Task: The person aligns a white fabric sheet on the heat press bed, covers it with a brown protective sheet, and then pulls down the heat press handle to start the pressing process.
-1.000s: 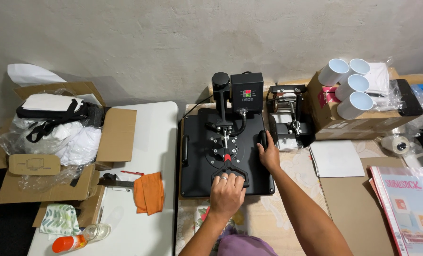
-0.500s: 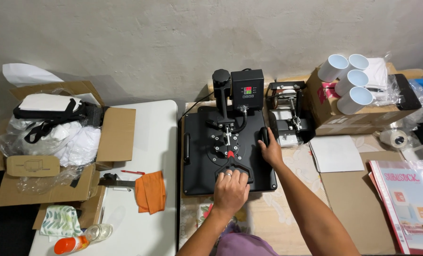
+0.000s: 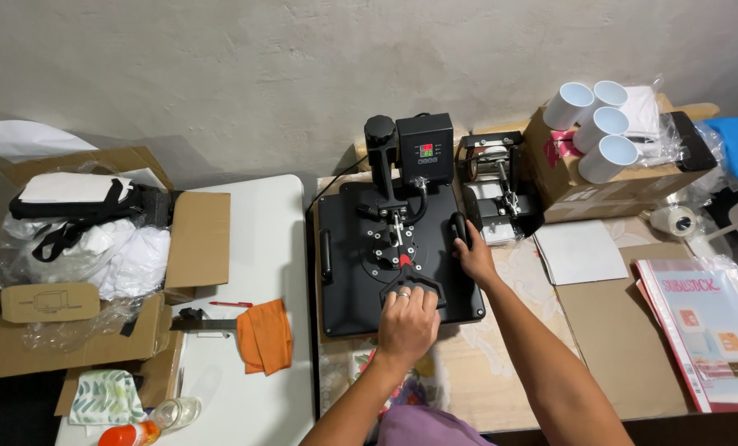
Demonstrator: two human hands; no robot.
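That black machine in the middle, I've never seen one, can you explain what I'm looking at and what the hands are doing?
The view comes from a camera on the person's head, looking down at a table. The black machine is a flat heat press with a control box at the back. The left hand wraps the front handle; the right hand holds the side grip. Beside it: white mugs on a cardboard box, an orange cloth, and an open box of white fabric.
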